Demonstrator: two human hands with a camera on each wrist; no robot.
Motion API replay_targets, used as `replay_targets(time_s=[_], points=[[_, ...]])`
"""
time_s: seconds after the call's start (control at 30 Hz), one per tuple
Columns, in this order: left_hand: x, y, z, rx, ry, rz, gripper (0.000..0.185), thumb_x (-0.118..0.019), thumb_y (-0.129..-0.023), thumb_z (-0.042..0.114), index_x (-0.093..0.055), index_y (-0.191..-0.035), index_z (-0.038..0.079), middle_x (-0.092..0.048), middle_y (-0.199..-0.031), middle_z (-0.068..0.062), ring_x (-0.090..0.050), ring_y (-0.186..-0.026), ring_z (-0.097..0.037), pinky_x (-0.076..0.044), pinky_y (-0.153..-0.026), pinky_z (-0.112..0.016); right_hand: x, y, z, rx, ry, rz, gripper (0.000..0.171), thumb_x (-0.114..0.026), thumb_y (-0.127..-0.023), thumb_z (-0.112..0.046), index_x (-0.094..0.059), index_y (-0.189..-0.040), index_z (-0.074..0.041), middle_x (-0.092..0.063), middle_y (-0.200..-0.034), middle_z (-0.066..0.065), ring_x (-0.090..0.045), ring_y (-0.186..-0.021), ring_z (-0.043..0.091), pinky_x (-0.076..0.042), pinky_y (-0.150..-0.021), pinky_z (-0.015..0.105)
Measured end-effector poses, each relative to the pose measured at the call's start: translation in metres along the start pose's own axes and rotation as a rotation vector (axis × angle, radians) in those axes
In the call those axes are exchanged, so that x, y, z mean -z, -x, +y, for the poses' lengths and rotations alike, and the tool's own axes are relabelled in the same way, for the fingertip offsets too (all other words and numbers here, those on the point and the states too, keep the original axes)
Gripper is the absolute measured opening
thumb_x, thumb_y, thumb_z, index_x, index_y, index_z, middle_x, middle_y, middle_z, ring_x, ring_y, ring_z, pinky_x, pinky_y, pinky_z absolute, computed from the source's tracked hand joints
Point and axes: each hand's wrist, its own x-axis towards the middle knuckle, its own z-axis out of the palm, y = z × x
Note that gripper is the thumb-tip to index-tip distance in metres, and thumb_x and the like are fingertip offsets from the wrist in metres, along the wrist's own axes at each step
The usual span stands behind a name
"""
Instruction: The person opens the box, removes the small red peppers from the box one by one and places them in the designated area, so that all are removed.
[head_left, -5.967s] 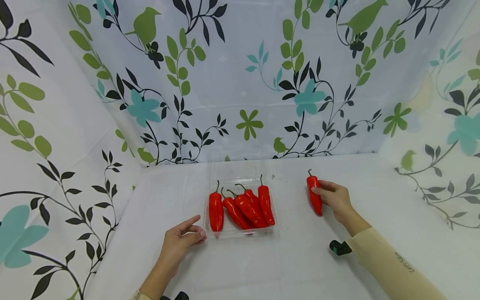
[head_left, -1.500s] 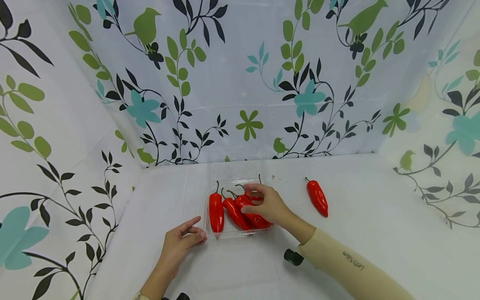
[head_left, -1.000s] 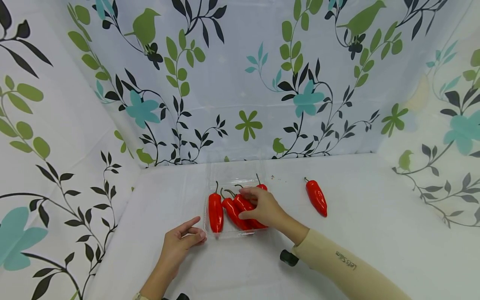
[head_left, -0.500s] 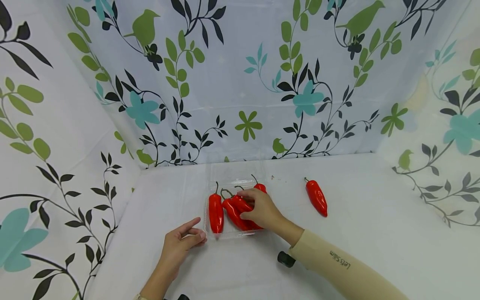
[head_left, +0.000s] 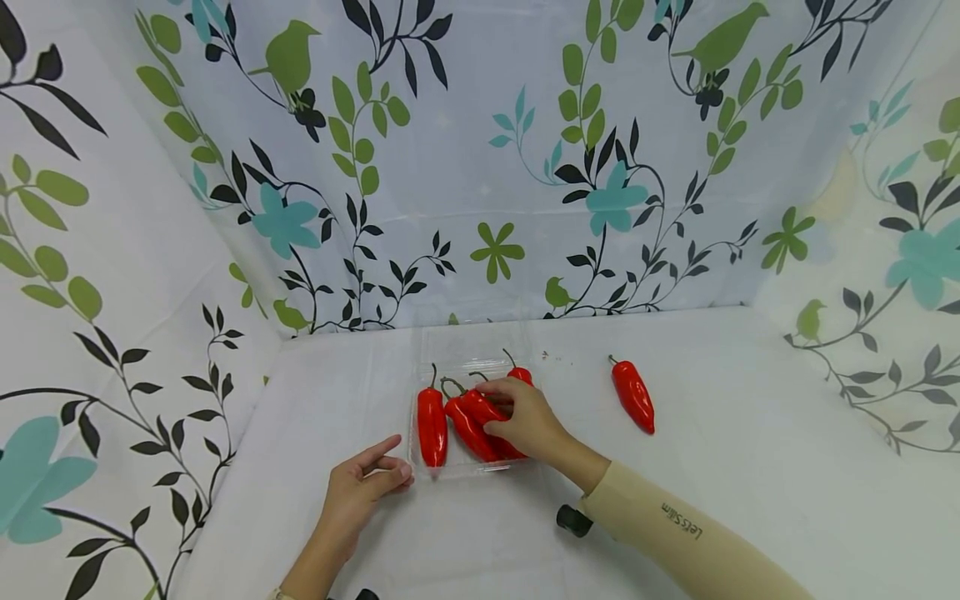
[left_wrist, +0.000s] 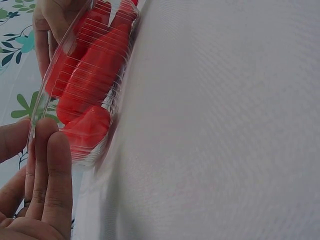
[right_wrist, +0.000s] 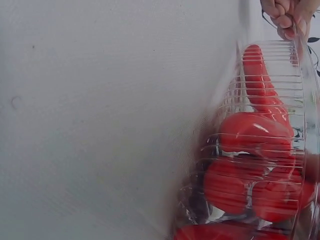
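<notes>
Legible text: one item. Beige sleeve (head_left: pixel 675 533) on the right forearm, head view: dark printed lettering reading "Let's Slim", set along the sleeve and seen upside down. Both wrist views: no text, labels, numbers or signs can be read.

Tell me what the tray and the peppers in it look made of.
The clear ribbed tray looks like thin glossy plastic: you see straight through its ridged wall. The shiny red peppers have an even, waxy gloss with sharp highlights; real or plastic imitations, I cannot tell.
</notes>
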Motion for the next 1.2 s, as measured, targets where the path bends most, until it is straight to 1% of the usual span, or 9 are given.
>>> replay_targets(time_s=[0.2,0.33,0.43,0.5,0.6,0.77,0.9,1.03,1.2], points=[[-0.001,0.0,0.0,0.004,0.007,-0.002,0.052,-0.076,-0.09,0.004,-0.06,-0.139,0.002,-0.067,-0.097,-0.014,-0.073,-0.087,-0.027,-0.062,-0.082,-0.034,0.003,0.001,0.0,-0.016,-0.06,0.022,0.053,-0.08,-0.086,-0.005,-0.063,-0.135,-0.014,-0.063,-0.128,0.005,-0.061,-0.115,0.027,-0.061,-0.087,0.041],[0.0,0.001,0.0,0.002,0.003,-0.004,0.052,-0.075,-0.09,0.003,-0.06,-0.139,0.002,-0.067,-0.098,-0.014,-0.073,-0.088,-0.027,-0.062,-0.082,-0.034,0.005,0.0,0.001,-0.011,-0.131,0.031,0.05,-0.079,-0.087,-0.003,-0.065,-0.133,-0.014,-0.065,-0.126,0.005,-0.062,-0.114,0.027,-0.06,-0.089,0.04],[0.0,0.001,0.0,-0.003,0.002,-0.004,0.051,-0.075,-0.09,0.003,-0.06,-0.139,0.002,-0.067,-0.098,-0.014,-0.073,-0.087,-0.027,-0.062,-0.081,-0.035,0.008,0.0,0.001,-0.034,-0.205,0.038,0.049,-0.079,-0.086,-0.004,-0.067,-0.132,-0.015,-0.065,-0.126,0.006,-0.063,-0.113,0.028,-0.061,-0.088,0.041],[-0.001,0.0,0.0,-0.006,0.009,-0.002,0.051,-0.075,-0.089,0.002,-0.06,-0.138,0.001,-0.066,-0.097,-0.015,-0.073,-0.087,-0.027,-0.062,-0.081,-0.035,0.01,0.0,0.0,-0.068,-0.264,0.038,0.049,-0.08,-0.086,-0.005,-0.067,-0.132,-0.016,-0.065,-0.126,0.006,-0.063,-0.113,0.028,-0.061,-0.087,0.042],[-0.001,0.0,0.0,-0.009,0.019,0.001,0.051,-0.075,-0.089,-0.001,-0.06,-0.138,-0.001,-0.066,-0.096,-0.015,-0.074,-0.086,-0.028,-0.062,-0.08,-0.035,0.013,-0.001,0.0,-0.145,-0.36,0.036,0.05,-0.08,-0.086,-0.006,-0.067,-0.133,-0.018,-0.064,-0.128,0.005,-0.061,-0.116,0.028,-0.06,-0.088,0.044],[-0.002,0.001,0.001,-0.012,0.016,0.0,0.051,-0.074,-0.089,-0.001,-0.059,-0.138,-0.001,-0.066,-0.096,-0.015,-0.074,-0.086,-0.028,-0.062,-0.08,-0.035,0.019,-0.001,-0.002,-0.274,-0.536,0.03,0.053,-0.079,-0.086,-0.007,-0.065,-0.136,-0.019,-0.059,-0.134,0.007,-0.054,-0.124,0.031,-0.06,-0.089,0.045],[-0.001,0.001,0.001,-0.013,0.015,-0.002,0.052,-0.075,-0.089,0.0,-0.059,-0.138,-0.001,-0.066,-0.097,-0.015,-0.073,-0.086,-0.028,-0.062,-0.08,-0.035,0.024,0.0,-0.007,-0.355,-0.672,0.025,0.056,-0.079,-0.086,-0.007,-0.062,-0.138,-0.018,-0.055,-0.137,0.008,-0.049,-0.128,0.034,-0.059,-0.09,0.045],[-0.001,0.0,0.001,-0.014,0.02,-0.004,0.052,-0.075,-0.089,0.0,-0.06,-0.138,-0.001,-0.066,-0.097,-0.015,-0.073,-0.086,-0.028,-0.062,-0.08,-0.036,0.029,0.001,-0.01,-0.381,-0.76,0.023,0.057,-0.078,-0.086,-0.007,-0.06,-0.14,-0.016,-0.052,-0.14,0.01,-0.047,-0.131,0.035,-0.058,-0.092,0.046],[-0.001,0.001,0.001,-0.015,0.017,-0.005,0.052,-0.074,-0.089,0.0,-0.059,-0.139,-0.001,-0.066,-0.097,-0.015,-0.073,-0.086,-0.028,-0.062,-0.08,-0.036,0.034,0.003,-0.012,-0.398,-0.827,0.032,0.057,-0.077,-0.087,-0.007,-0.059,-0.14,-0.016,-0.05,-0.144,0.011,-0.045,-0.133,0.036,-0.057,-0.094,0.047]])
